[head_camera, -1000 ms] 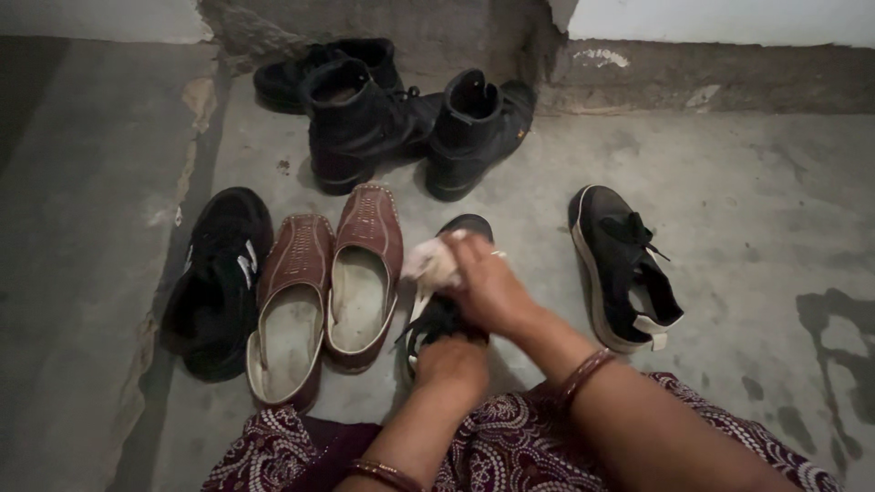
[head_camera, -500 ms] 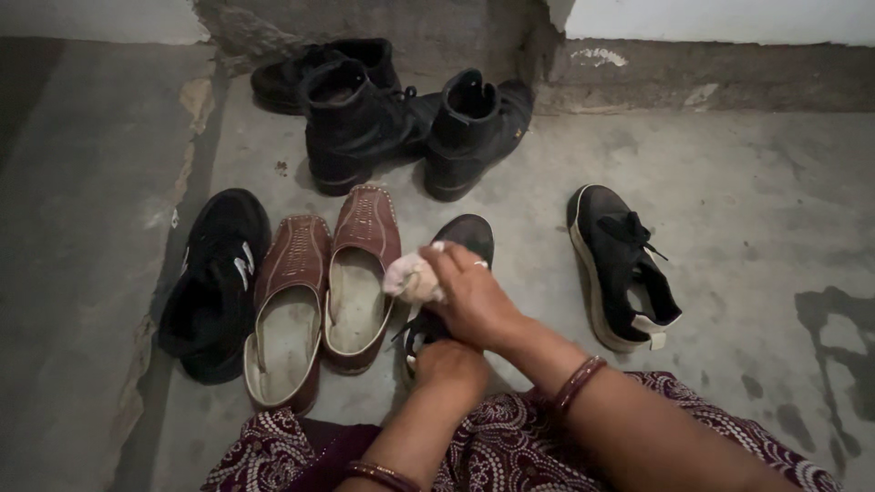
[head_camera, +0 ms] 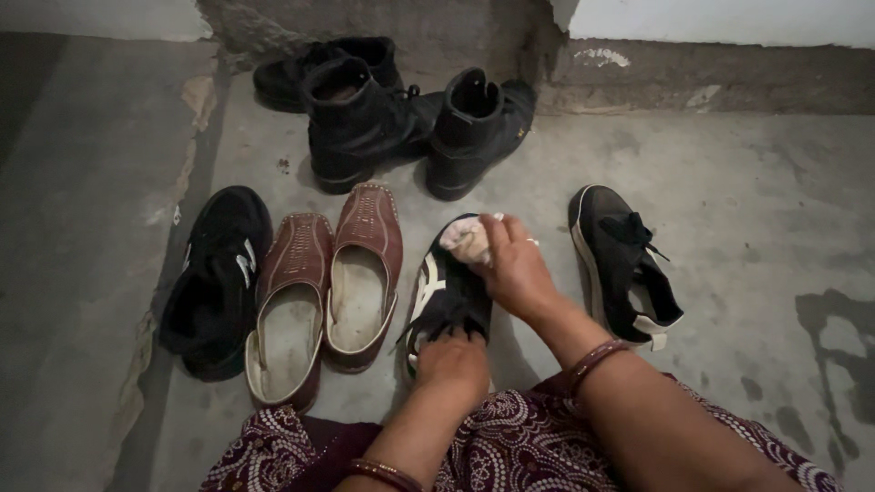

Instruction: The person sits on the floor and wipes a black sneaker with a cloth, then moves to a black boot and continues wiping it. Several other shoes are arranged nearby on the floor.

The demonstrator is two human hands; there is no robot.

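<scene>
Black sneaker (head_camera: 447, 293), held at its heel by our left hand (head_camera: 453, 362): our right hand (head_camera: 513, 267) has carried the clutched pale cloth (head_camera: 465, 240) from ten toward twelve o'clock, onto the toe.

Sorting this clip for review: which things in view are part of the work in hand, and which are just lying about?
In hand:
- black sneaker with white stripes, held at the heel by the left hand
- pale cloth, pressed on its toe by the right hand

Lying about:
- brown slip-ons
- black sneaker at left
- black lace-up shoe at right
- black boots

sneakers (head_camera: 447, 292): 3 (black) | slippers (head_camera: 363, 273): 2 | boots (head_camera: 355, 123): 3
</scene>
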